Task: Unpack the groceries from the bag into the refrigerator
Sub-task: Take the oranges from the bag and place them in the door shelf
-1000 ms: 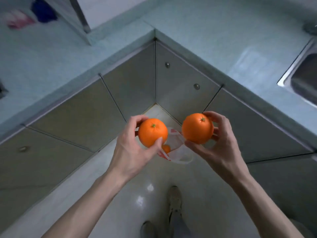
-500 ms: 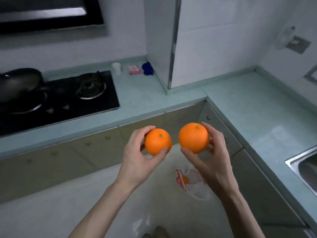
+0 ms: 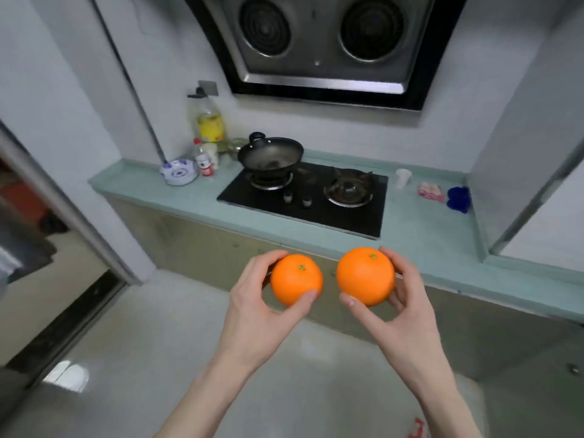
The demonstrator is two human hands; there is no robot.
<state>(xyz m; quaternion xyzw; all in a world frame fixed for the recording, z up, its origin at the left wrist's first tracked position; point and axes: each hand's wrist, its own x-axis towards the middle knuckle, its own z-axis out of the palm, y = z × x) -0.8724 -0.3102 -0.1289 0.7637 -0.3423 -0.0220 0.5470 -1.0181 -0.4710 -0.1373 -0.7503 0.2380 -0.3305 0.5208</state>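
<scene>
Your left hand (image 3: 252, 306) gripped a smaller round orange fruit (image 3: 296, 279), your right hand (image 3: 399, 306) a larger one (image 3: 365, 275), side by side, no refrigerator visible ahead.

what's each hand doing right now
Left hand: holding the smaller orange.
Right hand: holding the larger orange.
</scene>
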